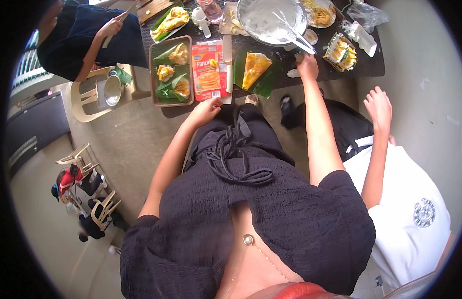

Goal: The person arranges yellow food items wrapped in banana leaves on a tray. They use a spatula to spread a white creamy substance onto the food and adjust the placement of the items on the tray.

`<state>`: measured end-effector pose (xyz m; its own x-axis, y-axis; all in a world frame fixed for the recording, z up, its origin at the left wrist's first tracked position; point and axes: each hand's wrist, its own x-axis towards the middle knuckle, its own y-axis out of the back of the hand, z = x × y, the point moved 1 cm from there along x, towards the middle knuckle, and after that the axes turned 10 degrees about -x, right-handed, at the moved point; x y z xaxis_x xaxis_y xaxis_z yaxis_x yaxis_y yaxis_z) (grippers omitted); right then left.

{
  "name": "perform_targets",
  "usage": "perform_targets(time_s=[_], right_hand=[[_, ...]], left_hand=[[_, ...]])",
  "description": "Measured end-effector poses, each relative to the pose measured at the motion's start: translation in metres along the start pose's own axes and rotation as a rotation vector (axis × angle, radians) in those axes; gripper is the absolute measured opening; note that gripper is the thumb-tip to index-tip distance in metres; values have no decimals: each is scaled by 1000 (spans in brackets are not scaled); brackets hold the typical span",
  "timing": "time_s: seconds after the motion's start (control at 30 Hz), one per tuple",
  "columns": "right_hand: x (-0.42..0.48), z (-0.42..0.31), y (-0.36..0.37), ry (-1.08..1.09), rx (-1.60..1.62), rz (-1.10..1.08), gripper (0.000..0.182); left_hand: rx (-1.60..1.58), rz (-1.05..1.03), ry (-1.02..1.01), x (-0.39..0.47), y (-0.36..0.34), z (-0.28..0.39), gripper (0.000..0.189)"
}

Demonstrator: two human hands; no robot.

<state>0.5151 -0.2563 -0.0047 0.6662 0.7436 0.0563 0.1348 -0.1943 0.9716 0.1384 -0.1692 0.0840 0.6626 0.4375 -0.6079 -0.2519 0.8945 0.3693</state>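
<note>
My left hand (pixel 206 113) hangs at the table's near edge with its fingers curled, beside a flattened red pancake-mix box (pixel 208 80). No object shows in it. My right hand (pixel 308 67) reaches to the table just below the metal handles (pixel 303 44) of a whisk that leans in a bowl of white cream (pixel 259 17). Its fingers bend down over the tabletop; what they touch is hidden. A crumpled clear wrapper (pixel 293 73) lies beside it. Between my hands, a folded yellow crepe (pixel 254 69) rests on a banana leaf (pixel 266 86).
A brown tray (pixel 151 74) holds several leaf-wrapped crepes. At left, a person holds a knife (pixel 120 24). A person in white (pixel 406 198) stands close at my right, near a decorated yellow dessert (pixel 341 52). A plastic chair (pixel 79 108) bears a metal bowl (pixel 113 91).
</note>
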Motion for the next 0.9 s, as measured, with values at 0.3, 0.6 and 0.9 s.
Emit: perform_targets(time_s=[0.3, 0.6, 0.9], right_hand=[[8, 17, -1, -382, 406, -7, 16], [-44, -19, -16, -371, 785, -365, 19], [-65, -81, -22, 11, 143, -156, 12]], left_hand=[[26, 18, 0, -7, 21, -14, 21], [4, -23, -24, -5, 26, -13, 22], [-2, -71, -89, 0, 21, -14, 22]])
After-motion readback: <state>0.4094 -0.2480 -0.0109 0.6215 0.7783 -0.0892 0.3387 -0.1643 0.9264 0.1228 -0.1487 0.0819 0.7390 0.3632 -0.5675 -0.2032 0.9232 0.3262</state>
